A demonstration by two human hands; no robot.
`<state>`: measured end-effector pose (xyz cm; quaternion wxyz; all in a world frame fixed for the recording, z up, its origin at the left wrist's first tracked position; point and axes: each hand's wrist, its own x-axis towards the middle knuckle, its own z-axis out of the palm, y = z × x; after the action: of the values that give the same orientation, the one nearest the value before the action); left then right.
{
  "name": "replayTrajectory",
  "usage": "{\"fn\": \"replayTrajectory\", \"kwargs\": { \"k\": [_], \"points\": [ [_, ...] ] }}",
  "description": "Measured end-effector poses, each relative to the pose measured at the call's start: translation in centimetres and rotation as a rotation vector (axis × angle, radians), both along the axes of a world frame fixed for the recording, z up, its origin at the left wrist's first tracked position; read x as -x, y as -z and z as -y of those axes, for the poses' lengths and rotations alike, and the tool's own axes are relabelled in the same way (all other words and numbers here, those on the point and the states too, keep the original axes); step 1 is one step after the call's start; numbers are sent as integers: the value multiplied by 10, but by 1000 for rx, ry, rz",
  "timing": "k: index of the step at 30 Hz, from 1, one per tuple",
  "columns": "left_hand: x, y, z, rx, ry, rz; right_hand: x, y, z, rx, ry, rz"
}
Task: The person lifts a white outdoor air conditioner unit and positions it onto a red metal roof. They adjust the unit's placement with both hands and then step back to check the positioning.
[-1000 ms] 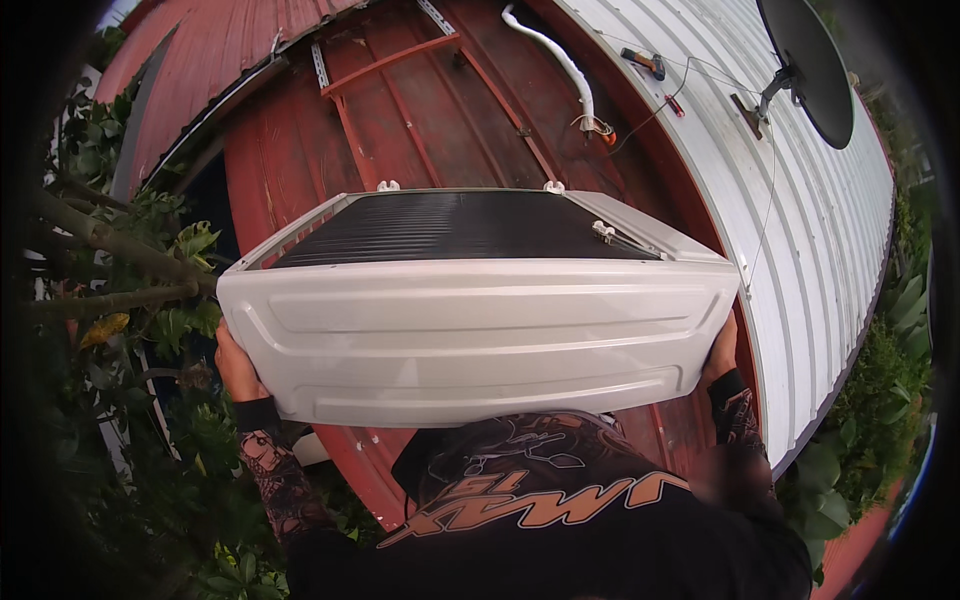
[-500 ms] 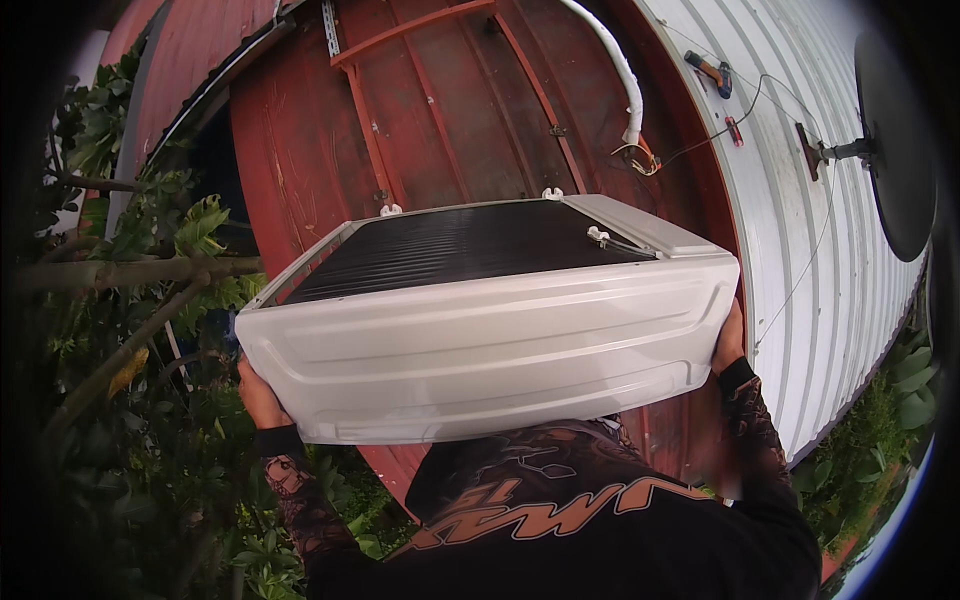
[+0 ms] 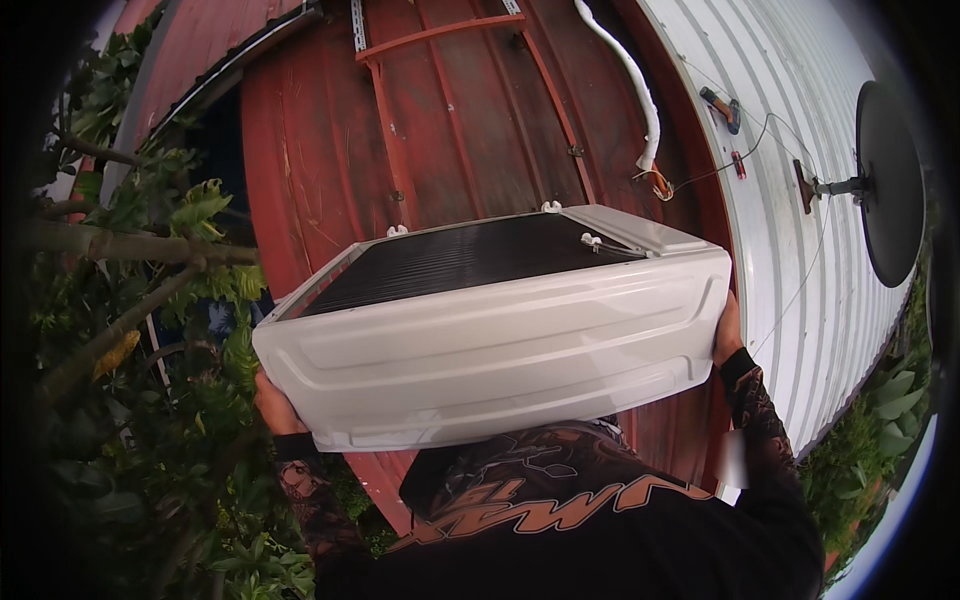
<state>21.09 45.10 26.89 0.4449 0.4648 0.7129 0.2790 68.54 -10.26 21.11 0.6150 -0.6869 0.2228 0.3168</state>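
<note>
A white metal outdoor air-conditioner unit, with a black finned panel on top and small white fittings, spans the middle of the head view, held at both ends. My left hand is closed on its left end; my right hand grips the right end, with fingertips partly hidden behind it. The unit slopes slightly, its left end lower in the picture. Below it are my dark printed shirt and patterned sleeves. Just beyond the unit is a red roof with a red metal frame.
A white wrapped pipe ends in loose wires at right. A cordless tool, a small red tool and a black satellite dish are on the white roof. Branches and leaves crowd the left.
The unit's left end has moved right and down in the picture, so it slants more. Both hands move with it. The surroundings have shifted right and down as the view turned.
</note>
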Motion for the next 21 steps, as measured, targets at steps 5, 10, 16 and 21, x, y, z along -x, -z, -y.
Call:
{"fn": "replayTrajectory", "kwargs": {
  "k": [5, 10, 16, 21],
  "points": [
    [63, 30, -10, 2, -35, 89, 16, -21, -56, -21, -67, 40],
    [125, 60, -9, 53, -183, 150, 16, -30, -139, 116, -157, 76],
    [180, 84, 6, 56, -311, 112, 12, -56, -244, 171, -397, 169],
    [204, 69, 33, 142, -429, 323, -3, -67, -310, 326, -710, 232]
  ]
}}
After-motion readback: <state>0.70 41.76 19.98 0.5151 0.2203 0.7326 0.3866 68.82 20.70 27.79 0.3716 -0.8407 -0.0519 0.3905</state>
